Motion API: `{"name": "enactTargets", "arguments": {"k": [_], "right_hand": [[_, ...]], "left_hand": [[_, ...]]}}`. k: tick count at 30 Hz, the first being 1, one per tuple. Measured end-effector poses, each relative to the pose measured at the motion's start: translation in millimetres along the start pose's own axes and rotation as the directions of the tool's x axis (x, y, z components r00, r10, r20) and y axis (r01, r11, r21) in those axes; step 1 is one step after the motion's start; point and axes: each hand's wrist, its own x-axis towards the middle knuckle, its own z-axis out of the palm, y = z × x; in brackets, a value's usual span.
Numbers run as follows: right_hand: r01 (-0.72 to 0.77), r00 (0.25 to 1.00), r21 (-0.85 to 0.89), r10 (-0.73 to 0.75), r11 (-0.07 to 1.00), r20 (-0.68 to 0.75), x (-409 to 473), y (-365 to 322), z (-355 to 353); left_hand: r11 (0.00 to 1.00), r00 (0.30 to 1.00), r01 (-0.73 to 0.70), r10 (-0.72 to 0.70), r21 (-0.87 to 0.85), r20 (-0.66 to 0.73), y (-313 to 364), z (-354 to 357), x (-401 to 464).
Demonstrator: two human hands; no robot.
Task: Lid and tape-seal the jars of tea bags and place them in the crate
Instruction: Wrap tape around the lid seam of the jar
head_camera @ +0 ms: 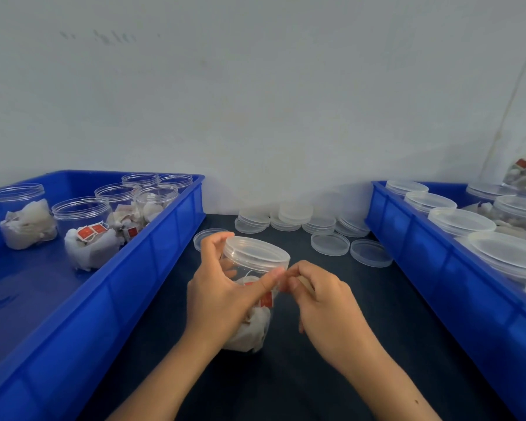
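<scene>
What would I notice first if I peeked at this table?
Two hands, left hand and right hand, hold a clear lidded plastic jar of tea bags in the middle. Big blue plastic crates sit either side: the left crate has open jars, the right crate has lidded ones.

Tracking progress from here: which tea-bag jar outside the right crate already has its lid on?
Only the jar on the dark table, gripped by the left hand. The jars in the left crate all stand open-mouthed, without lids.
</scene>
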Motion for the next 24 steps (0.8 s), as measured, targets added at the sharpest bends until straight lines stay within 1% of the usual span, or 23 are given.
{"name": "enactTargets", "arguments": {"k": [4, 6, 9, 11, 13, 14, 16, 18, 20, 24], "right_hand": [[0.006, 0.999, 0.08, -0.011, 0.997, 0.051, 2, 4, 2], [-0.009, 0.995, 0.084, 0.001, 0.996, 0.095, 7, 9, -6], [-0.061, 0.984, 0.058, 0.05, 0.996, 0.173, 12, 19, -13], [-0.105, 0.961, 0.035, 0.092, 0.994, 0.261, 12, 22, -10], [-0.114, 0.94, 0.075, 0.083, 0.991, 0.331, 13, 24, -8], [-0.094, 0.941, 0.087, 0.06, 0.992, 0.333, 13, 24, -8], [-0.047, 0.959, 0.054, 0.03, 0.997, 0.281, 14, 22, -12], [0.008, 0.977, -0.038, 0.0, 0.999, 0.214, 14, 21, -15], [0.054, 0.983, -0.15, -0.027, 0.987, 0.179, 14, 19, -16], [0.102, 0.99, -0.278, -0.069, 0.955, 0.126, 15, 13, -15]], "left_hand": [[0.996, 0.999, -0.04, 0.041, 0.078, -0.018, -3, -8, 2], [0.993, 0.998, -0.056, 0.058, 0.103, -0.014, -4, -11, 3], [0.994, 0.998, -0.056, 0.056, 0.097, 0.004, -4, -10, 4], [0.996, 0.999, -0.045, 0.044, 0.077, 0.01, -4, -10, 4], [1.0, 1.0, -0.017, 0.016, 0.027, 0.006, -4, -13, 5], [1.0, 1.0, -0.005, 0.005, 0.005, 0.005, -4, -15, 5], [0.999, 1.0, 0.013, -0.012, -0.029, 0.02, -4, -18, 7], [0.996, 0.998, 0.044, -0.04, -0.08, 0.05, -4, -19, 9], [0.987, 0.994, 0.083, -0.072, -0.135, 0.08, -6, -19, 10], [0.96, 0.981, 0.159, -0.126, -0.231, 0.15, -5, -19, 13]]}}
